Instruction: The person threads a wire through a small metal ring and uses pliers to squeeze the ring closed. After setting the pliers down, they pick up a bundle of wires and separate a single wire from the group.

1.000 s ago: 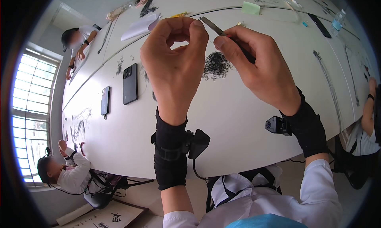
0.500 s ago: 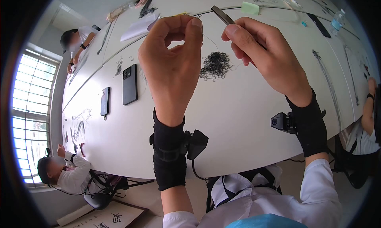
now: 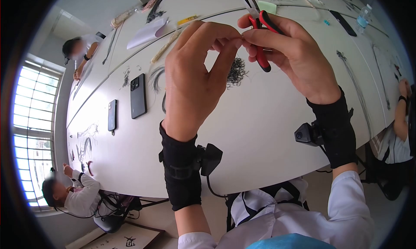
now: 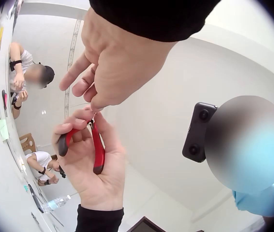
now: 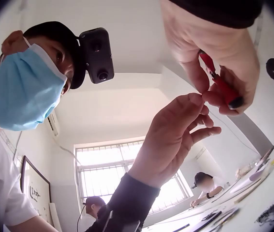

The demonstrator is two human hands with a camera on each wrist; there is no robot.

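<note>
My left hand (image 3: pixel 190 75) brings thumb and forefinger together in a pinch, touching the right fingertips. A thin wire (image 4: pixel 81 105) shows at these fingertips in the left wrist view; the pinched part is hidden. In my right hand (image 3: pixel 299 54) are red-handled pliers (image 3: pixel 261 60), held in the curled fingers with the metal jaws pointing to the far side of the table. The right thumb and forefinger meet the left fingertips beside the handles. Beneath the hands, a pile of small bent black wire pieces (image 3: pixel 237 72) lies on the white table (image 3: pixel 251 132).
Two phones (image 3: pixel 138 96) lie to the left. Farther back are white paper (image 3: pixel 147 33), a yellow cutter (image 3: pixel 187 20) and a green note (image 3: pixel 267 7). A water bottle (image 3: pixel 364 18) stands at the far right. Wire bundles (image 3: pixel 355 82) lie at the right; other people sit around the table.
The pliers have turned in my right hand, so both red handles now show. My right fingertips have moved left to meet the left hand's pinch. The head view has shifted slightly.
</note>
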